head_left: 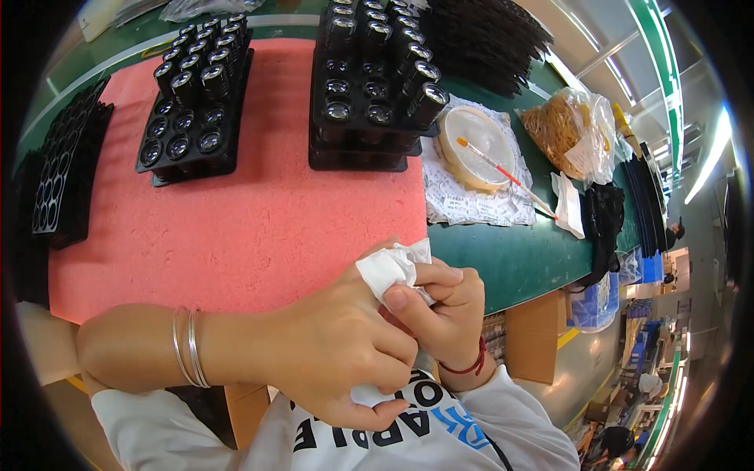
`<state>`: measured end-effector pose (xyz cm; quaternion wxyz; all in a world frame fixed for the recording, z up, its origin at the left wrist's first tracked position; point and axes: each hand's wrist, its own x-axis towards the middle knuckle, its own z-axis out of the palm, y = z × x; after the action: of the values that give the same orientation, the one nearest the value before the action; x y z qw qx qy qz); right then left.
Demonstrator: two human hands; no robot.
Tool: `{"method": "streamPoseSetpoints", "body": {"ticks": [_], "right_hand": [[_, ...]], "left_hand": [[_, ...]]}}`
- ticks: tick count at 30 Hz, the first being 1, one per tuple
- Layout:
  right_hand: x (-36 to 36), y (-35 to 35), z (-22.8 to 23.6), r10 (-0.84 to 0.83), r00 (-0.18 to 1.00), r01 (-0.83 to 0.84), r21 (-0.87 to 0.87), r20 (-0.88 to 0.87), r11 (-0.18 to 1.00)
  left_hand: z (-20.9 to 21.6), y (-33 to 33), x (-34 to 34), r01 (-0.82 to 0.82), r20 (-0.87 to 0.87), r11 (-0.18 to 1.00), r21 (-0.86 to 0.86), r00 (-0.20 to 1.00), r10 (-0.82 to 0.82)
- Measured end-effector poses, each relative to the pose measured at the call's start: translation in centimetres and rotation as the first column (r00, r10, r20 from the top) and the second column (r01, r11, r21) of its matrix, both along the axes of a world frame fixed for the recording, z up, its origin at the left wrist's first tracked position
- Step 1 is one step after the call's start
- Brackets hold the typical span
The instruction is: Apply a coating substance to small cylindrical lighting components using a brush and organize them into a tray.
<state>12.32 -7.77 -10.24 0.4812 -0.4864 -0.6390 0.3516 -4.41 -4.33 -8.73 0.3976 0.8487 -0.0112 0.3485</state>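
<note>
A crumpled white tissue (pixel 390 267) lies against the far side of my left hand (pixel 349 357), partly covering its outer fingers. My right hand (pixel 448 306) is closed on the tissue, its thumb pressing it against the bent fingers. On my left hand, the visible fingers are loosely curled and the thumb stands apart from them, with nothing visible in its grip. The outer fingertips are hidden by the tissue and my right hand. Both hands are close together in front of my body, over the near edge of the pink foam mat (pixel 236 235).
Black trays of shiny-topped cylinders (pixel 188 133) (pixel 365 102) stand on the mat. Empty black trays (pixel 63 173) sit at left. On the green table (pixel 518 259) at right are a round tape roll (pixel 475 145), a thin brush-like stick (pixel 503 169) and a bag of rubber bands (pixel 565 129).
</note>
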Motion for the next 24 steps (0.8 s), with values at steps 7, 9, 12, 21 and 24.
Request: {"method": "streamPoseSetpoints", "body": {"ticks": [7,9,12,21,24], "right_hand": [[1.0,-0.1,-0.1,0.067,0.97,-0.165,0.428,0.236,0.888],[1.1,-0.4,-0.3,-0.072,0.97,-0.063,0.527,0.232,0.848],[1.5,-0.5,0.2,-0.199,0.95,0.023,0.579,0.242,0.815],[3.7,-0.2,1.3,-0.381,0.829,-0.009,0.691,0.409,0.722],[3.9,-0.2,1.3,-0.402,0.818,-0.009,0.708,0.411,0.707]], "left_hand": [[1.2,0.0,-0.8,0.024,-0.033,0.988,-0.154,0.999,-0.03],[1.3,0.5,-0.6,-0.056,0.022,0.997,0.057,0.998,0.055],[1.3,0.5,-0.5,-0.133,0.098,0.971,0.197,0.988,0.116],[1.0,0.3,-1.2,-0.237,0.169,0.887,0.396,0.968,0.183],[0.8,0.4,-1.0,-0.247,0.173,0.885,0.394,0.966,0.192]]}}
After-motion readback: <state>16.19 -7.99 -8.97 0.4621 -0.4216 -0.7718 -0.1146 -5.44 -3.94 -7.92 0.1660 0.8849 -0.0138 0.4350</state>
